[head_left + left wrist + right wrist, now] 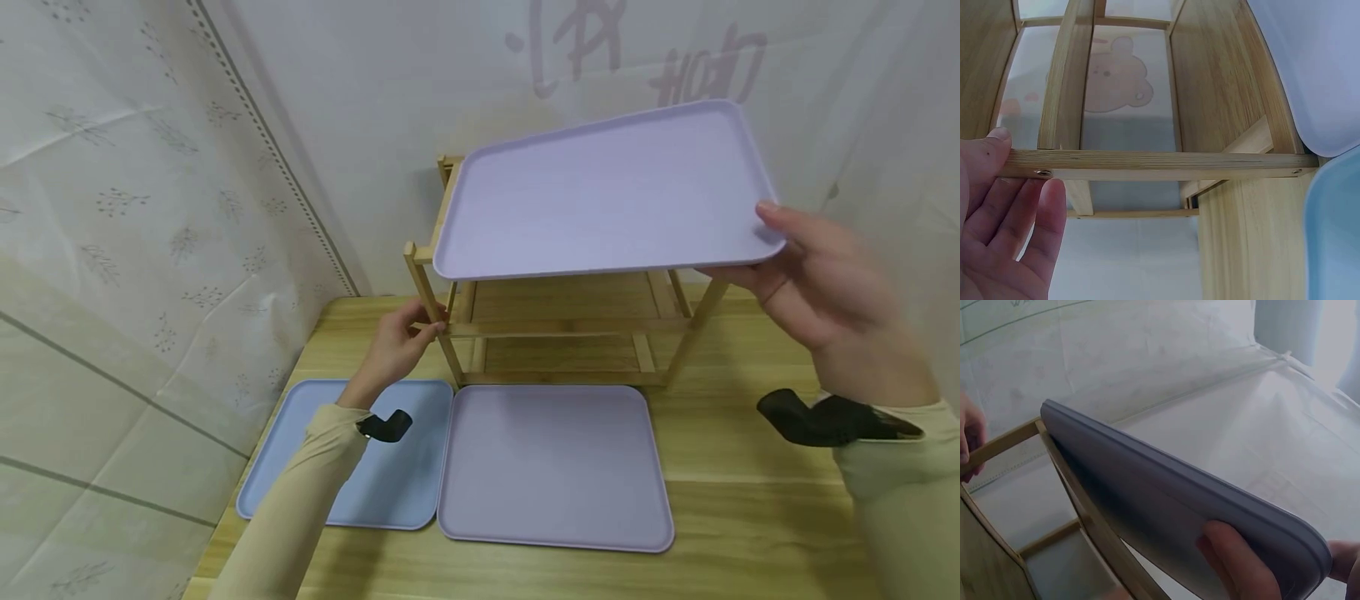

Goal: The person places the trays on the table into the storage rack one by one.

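Note:
My right hand [832,283] grips the near right corner of a lilac tray [615,192], thumb on top and fingers beneath. The tray slants over a wooden shelf rack [570,327], its right end raised and its left end at the rack's top. In the right wrist view, the tray's underside [1166,494] shows, with the far end against the rack's top frame. My left hand [397,342] holds the rack's front left post; the left wrist view shows thumb and fingers round that wooden post [1172,164].
On the wooden table [750,517] lie a blue tray [405,467], partly under my left forearm, and a second lilac tray [555,467] beside it, in front of the rack. A patterned white curtain [135,208] hangs at the left, and a white sheet [360,100] stands behind.

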Demonstrator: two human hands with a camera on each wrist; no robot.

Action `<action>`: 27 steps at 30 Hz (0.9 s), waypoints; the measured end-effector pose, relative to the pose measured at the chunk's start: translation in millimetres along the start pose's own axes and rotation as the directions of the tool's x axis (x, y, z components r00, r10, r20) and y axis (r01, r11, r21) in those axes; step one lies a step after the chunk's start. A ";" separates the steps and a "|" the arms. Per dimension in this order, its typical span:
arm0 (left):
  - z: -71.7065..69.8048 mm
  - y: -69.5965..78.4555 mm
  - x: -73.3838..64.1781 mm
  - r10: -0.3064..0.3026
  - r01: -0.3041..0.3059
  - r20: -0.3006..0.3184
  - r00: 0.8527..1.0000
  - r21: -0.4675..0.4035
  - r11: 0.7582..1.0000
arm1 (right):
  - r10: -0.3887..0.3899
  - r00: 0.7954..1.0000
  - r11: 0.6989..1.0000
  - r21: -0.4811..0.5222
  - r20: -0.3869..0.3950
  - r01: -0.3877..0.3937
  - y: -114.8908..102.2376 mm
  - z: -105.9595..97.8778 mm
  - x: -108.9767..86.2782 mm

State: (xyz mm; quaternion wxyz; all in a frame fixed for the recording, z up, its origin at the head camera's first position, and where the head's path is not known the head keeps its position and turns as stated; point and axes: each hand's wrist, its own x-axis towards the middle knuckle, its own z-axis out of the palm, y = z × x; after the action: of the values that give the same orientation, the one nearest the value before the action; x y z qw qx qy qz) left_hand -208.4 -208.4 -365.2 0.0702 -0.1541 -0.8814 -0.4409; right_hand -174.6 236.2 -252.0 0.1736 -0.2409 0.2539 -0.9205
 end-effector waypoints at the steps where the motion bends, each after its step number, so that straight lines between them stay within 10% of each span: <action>1: 0.3 -0.3 0.2 -0.002 0.002 0.000 1.000 0.003 1.000 | 0.003 1.000 1.000 -0.018 0.007 -0.003 0.0 -0.2 1.8; 6: 1.8 -1.3 0.8 -0.013 0.013 0.005 1.000 -0.007 1.000 | -0.012 1.000 0.980 -0.198 0.021 0.016 -3.4 -1.5 8.0; 13: 1.4 -0.9 1.3 -0.006 0.006 0.006 1.000 -0.023 1.000 | -0.193 0.962 0.832 -0.552 -0.192 0.057 -8.6 5.9 3.6; 16: 1.1 0.2 1.2 -0.002 0.002 0.002 1.000 -0.019 1.000 | -0.284 0.934 0.620 -0.785 -0.217 0.006 -5.8 11.2 2.4; 19: 1.1 0.0 0.9 0.008 -0.008 -0.002 1.000 -0.005 1.000 | -0.381 0.898 0.267 -0.956 -0.218 -0.119 -2.3 16.4 2.6; 21: 1.1 0.1 0.7 0.014 -0.014 -0.005 1.000 0.003 1.000 | -0.427 0.878 0.086 -0.977 -0.215 -0.197 -1.3 18.5 2.8; 27: 1.1 -0.6 0.6 0.010 -0.010 -0.009 1.000 -0.003 1.000 | -0.503 0.850 -0.135 -0.956 -0.160 -0.260 1.2 14.6 7.0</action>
State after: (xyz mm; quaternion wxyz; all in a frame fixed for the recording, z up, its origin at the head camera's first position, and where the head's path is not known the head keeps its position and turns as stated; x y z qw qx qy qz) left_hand -209.1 -207.7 -366.2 0.0760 -0.1564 -0.8797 -0.4426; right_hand -172.3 226.5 -239.1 -0.2316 -0.0661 0.8613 -0.4474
